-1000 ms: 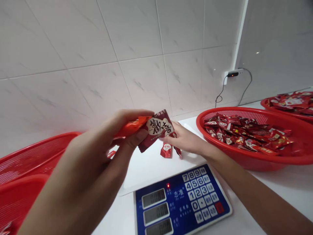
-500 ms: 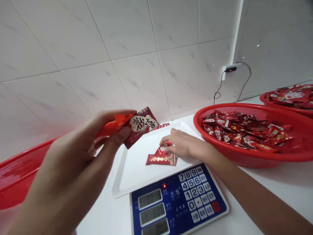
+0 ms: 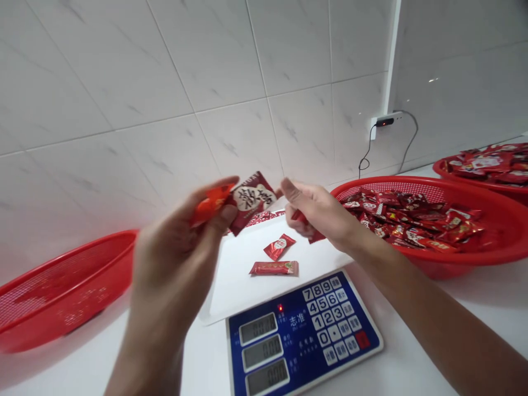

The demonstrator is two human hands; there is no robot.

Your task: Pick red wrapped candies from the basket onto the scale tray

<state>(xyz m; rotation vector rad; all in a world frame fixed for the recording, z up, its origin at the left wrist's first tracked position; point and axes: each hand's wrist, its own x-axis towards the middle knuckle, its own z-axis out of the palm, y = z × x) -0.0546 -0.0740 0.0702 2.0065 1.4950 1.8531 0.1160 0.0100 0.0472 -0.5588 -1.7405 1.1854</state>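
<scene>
My left hand [image 3: 185, 231] pinches two wrapped candies between thumb and fingers: an orange packet [image 3: 211, 203] and a dark red candy packet [image 3: 251, 201] with a cream label. Close by on the right, my right hand [image 3: 313, 212] has its fingers curled round a red candy packet [image 3: 317, 235], mostly hidden in the palm. Its index finger reaches the dark red packet's edge; I cannot tell if they touch. Below, a small red candy [image 3: 279, 247] and a long red candy stick [image 3: 274, 268] lie on the white tray [image 3: 231, 291] of a blue scale [image 3: 305, 341].
To the right stands a red basket [image 3: 437, 264] of wrapped candies, with another filled red basket [image 3: 490, 181] behind it. A red perforated basket [image 3: 70, 291] is at the left. More red packets [image 3: 264, 218] show behind the tray. A socket strip [image 3: 385, 121] hangs on the tiled wall.
My right hand has lifted off the tray with a red packet in it and come up beside my left hand. The left hand still grips both packets. Two candies stay on the tray.
</scene>
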